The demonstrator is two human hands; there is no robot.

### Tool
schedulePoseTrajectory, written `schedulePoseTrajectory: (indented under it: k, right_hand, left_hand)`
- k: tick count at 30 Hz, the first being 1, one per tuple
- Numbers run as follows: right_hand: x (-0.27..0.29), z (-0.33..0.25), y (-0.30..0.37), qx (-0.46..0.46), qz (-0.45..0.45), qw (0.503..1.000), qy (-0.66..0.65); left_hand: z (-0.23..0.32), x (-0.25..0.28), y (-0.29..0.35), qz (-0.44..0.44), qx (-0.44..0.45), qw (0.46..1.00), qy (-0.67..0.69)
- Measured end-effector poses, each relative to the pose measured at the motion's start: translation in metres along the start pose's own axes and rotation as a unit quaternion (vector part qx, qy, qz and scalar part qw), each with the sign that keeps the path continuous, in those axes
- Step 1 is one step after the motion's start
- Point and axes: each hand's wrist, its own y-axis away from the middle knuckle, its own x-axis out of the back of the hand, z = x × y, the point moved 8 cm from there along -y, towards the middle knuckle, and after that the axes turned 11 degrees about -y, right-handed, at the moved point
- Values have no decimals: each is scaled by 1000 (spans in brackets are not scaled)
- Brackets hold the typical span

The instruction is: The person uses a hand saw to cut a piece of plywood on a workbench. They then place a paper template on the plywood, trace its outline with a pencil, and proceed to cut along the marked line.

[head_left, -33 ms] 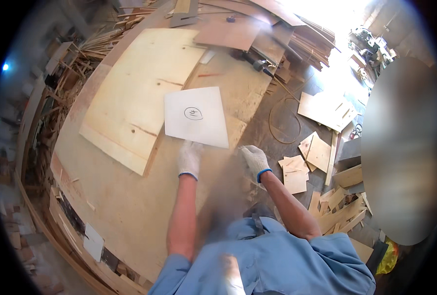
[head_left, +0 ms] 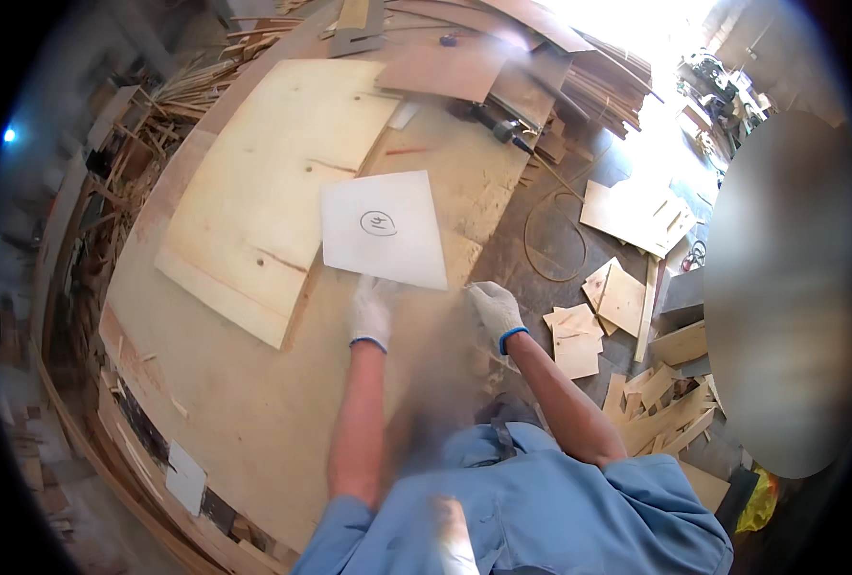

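A white four-sided sheet (head_left: 397, 254) with a circled handwritten mark lies in front of me, over the worktable and the corner of a pale plywood panel (head_left: 253, 192). My left hand (head_left: 372, 311), in a white knitted glove with a blue cuff, grips the sheet's near edge; its fingertips are partly hidden there. To the right, my right hand (head_left: 497, 311), gloved alike, has its fingers curled together just beside the sheet's near right corner. Whatever they pinch, if anything, is too small to make out.
Reddish-brown boards (head_left: 445, 67) and a dark power tool (head_left: 502, 126) lie at the table's far end. A hose (head_left: 528, 251) loops on the floor at right, near plywood offcuts (head_left: 574, 345) and a scrap pile (head_left: 670, 417). Wood strips (head_left: 124, 158) crowd the left side.
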Motion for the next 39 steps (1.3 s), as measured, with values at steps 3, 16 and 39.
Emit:
schedulePoseTrajectory:
  k: [3, 16, 39]
  right_hand:
    - [-15, -20, -33, 127, -16, 984, 123]
    - [12, -98, -114, -104, -9, 980, 170]
    - [-65, -169, -389, -305, -229, 866, -323]
  left_hand:
    - [-7, 3, -25, 42, 18, 999, -23]
    - [29, -55, -72, 8, -63, 987, -149]
    - [85, 134, 75, 589, -120, 784, -152]
